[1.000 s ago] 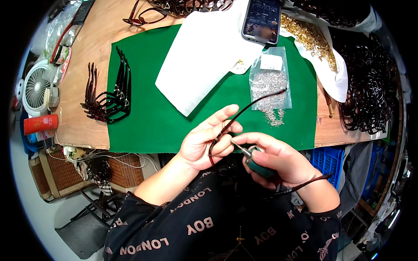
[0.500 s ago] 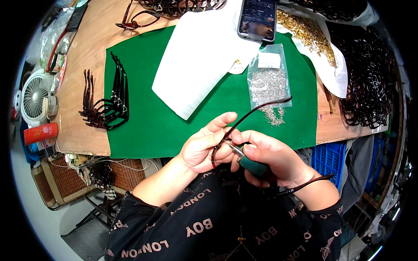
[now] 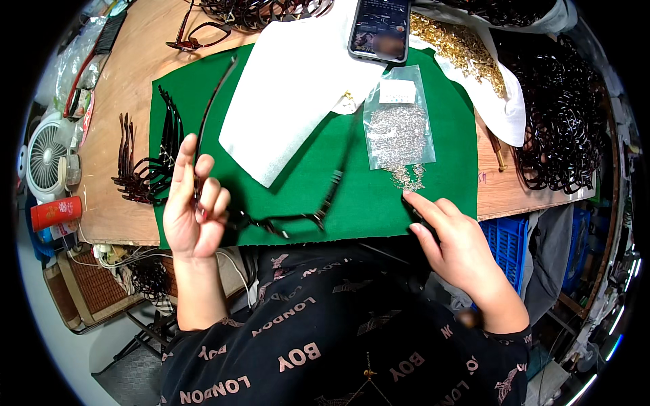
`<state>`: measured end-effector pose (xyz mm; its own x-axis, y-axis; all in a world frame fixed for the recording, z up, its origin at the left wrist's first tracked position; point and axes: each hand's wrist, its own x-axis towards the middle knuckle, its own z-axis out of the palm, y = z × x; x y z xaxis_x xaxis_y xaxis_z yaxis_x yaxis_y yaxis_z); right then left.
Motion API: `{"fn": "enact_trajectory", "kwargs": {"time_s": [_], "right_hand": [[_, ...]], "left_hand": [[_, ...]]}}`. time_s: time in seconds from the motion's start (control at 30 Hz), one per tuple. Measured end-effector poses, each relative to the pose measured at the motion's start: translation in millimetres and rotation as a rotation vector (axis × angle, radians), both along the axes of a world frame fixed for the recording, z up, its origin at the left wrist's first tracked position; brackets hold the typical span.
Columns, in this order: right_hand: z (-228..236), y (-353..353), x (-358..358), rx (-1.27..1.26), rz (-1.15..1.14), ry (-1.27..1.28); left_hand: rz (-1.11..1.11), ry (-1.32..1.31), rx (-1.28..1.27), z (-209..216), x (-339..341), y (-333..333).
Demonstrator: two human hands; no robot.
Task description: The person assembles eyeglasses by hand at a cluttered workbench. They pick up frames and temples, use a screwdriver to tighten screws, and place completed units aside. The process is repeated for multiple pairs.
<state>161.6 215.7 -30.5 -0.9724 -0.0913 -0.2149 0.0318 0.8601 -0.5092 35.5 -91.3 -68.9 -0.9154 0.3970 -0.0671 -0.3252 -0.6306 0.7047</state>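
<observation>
**Glasses in our left hand, right hand beside the silver bits**

We hold a dark pair of glasses in our left hand, its fingers closed on one arm near the hinge. That arm stands up past the fingertips, while the front and the other arm reach off to the right over the green cloth, too blurred for us to make out in detail.

Our hands are well apart. The right hand has its index finger stretched out to the near edge of the loose silver bits, which spill from the mouth of a clear bag. Something dark shows under that finger, but we cannot tell what it is or whether the hand grips it.

Beyond the bag we have a phone resting on a white sheet. To the right, gold bits lie on a white cloth, next to a big heap of dark frames. To the left, a smaller stack of frames sits partly on the green cloth and partly on the bare wooden surface, with a fan and a red can farther out.
</observation>
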Motion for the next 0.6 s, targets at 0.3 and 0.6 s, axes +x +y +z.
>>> {"fn": "enact_trajectory", "kwargs": {"time_s": [0.3,0.6], "right_hand": [[0.8,0.5,-4.0,0.196,0.111,-0.019],[-4.3,2.6,-3.0,0.176,0.072,-0.006]], "left_hand": [[-0.014,1.114,-1.478,36.0,27.6,61.3],[0.090,1.096,-1.294,53.1,32.7,45.2]]}}
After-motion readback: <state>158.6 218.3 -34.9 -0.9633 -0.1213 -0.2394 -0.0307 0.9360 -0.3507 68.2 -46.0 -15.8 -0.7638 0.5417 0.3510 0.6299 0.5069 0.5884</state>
